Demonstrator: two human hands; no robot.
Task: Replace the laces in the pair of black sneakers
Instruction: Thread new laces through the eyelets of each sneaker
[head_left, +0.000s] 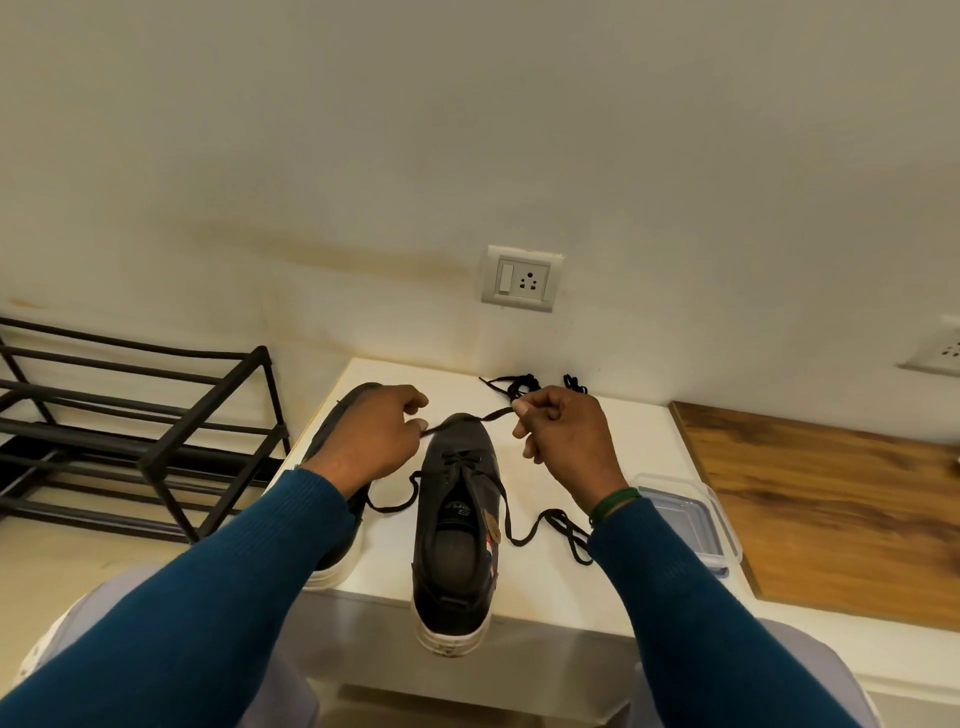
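Observation:
A black sneaker with a white sole stands on the white table, toe pointing away from me. A black lace is stretched across above its toe. My left hand pinches one end and my right hand pinches the other. The lace's slack runs through the lower eyelets and trails on the table on both sides of the shoe. The second black sneaker lies to the left, mostly hidden under my left arm. More black laces lie bunched at the table's far edge.
A black metal shoe rack stands to the left of the table. A clear plastic lidded box sits at the table's right edge, beside a wooden surface. A wall socket is behind the table.

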